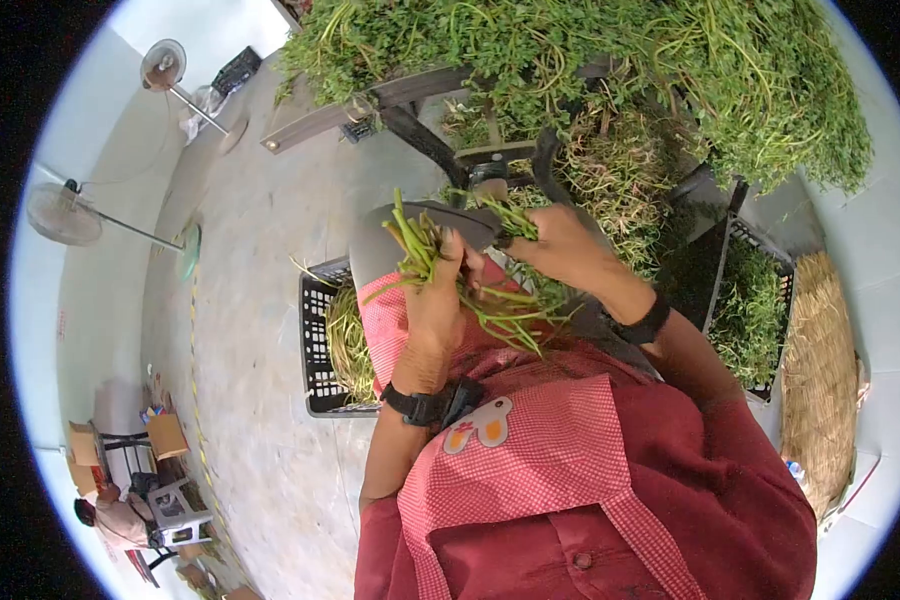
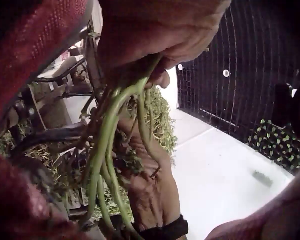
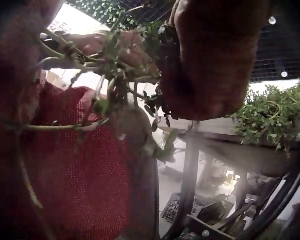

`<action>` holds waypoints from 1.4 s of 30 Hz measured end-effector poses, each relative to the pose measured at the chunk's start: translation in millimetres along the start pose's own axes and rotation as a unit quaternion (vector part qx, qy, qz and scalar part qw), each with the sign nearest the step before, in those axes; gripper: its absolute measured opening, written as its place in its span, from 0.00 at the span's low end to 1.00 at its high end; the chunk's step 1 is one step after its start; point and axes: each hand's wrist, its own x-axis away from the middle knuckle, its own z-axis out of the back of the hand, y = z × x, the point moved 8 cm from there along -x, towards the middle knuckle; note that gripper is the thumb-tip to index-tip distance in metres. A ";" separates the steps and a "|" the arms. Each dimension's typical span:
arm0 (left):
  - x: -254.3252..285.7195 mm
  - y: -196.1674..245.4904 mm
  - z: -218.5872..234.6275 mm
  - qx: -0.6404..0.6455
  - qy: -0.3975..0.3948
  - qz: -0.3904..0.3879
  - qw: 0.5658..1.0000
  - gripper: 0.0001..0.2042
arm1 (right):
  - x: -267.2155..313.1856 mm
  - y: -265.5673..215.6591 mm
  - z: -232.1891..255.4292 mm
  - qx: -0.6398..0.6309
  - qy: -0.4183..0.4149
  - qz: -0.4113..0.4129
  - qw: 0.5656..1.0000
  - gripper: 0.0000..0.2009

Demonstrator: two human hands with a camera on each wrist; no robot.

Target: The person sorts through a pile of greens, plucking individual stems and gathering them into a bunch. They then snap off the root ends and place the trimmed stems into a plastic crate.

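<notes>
Left grip (image 1: 436,308) curls closely round slender, smooth green stems (image 1: 417,250), some brown-tinged; right grip (image 1: 570,248) closes round a smaller green bunch (image 1: 511,216).

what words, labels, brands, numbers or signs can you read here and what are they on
None can be read in any view.
Left-hand wall: faint reddish marks, too small to tell if they are writing.
Cardboard box: too small to read any print.
Checked apron: a picture patch, no readable words.
</notes>
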 end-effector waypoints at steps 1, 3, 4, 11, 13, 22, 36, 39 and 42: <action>-0.8 1.8 0.3 -0.028 -0.003 -0.013 1.000 0.14 | -6.4 13.0 -10.5 -0.014 0.030 0.021 0.999 0.13; -2.2 -0.9 1.6 -0.001 -0.034 -0.011 0.999 0.14 | -13.6 29.1 -16.1 0.035 0.100 0.058 0.993 0.12; -1.5 0.2 0.0 0.025 -0.062 -0.010 0.998 0.14 | -11.3 28.5 -10.7 0.084 0.168 0.096 0.978 0.12; -6.0 -3.7 24.2 0.004 0.078 0.069 0.995 0.07 | 8.9 -0.5 9.3 0.065 0.107 0.042 0.991 0.12; -8.5 -1.7 19.0 0.012 0.065 0.051 0.997 0.06 | 12.4 -15.8 11.7 0.101 0.144 0.093 0.980 0.11; -10.4 1.0 7.8 -0.022 0.060 0.043 0.997 0.07 | 17.2 -13.4 -20.6 0.132 0.129 0.184 0.965 0.12; 21.4 -21.3 -3.5 -0.707 -0.112 -0.184 0.673 0.10 | 11.5 72.8 -23.2 -0.021 0.261 0.212 0.942 0.12; 54.7 24.9 -34.1 -0.480 -0.098 -0.452 0.745 0.12 | -2.3 143.0 1.1 0.018 0.229 -0.034 0.973 0.09; 33.6 27.9 -36.5 -0.341 -0.075 -0.264 0.899 0.11 | 21.1 248.1 47.6 0.184 0.334 -0.180 0.907 0.08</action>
